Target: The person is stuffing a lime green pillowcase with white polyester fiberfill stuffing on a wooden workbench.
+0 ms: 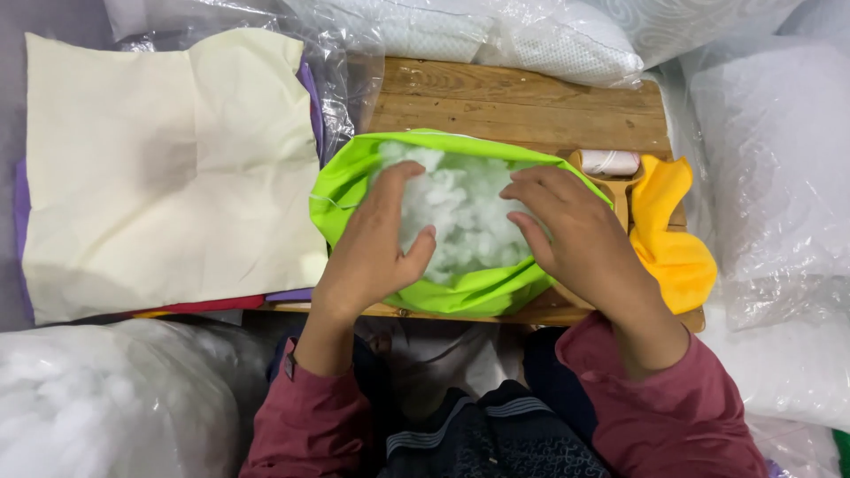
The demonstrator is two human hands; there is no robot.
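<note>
Both hands press flat into white stuffing [465, 208] inside a lime green cover [341, 190], mouth facing up, long axis running left to right across the wooden table [513, 97]. Left hand [376, 243] and right hand [575, 235] lie spread, clenching nothing. Beyond the right hand lies yellow cloth [668, 239]; beyond the left, cream fabric [159, 168].

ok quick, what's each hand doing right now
Left hand: open, fingers spread, pressing on the white stuffing inside the green cover.
Right hand: open, resting on the same stuffing, gripping nothing.
</note>
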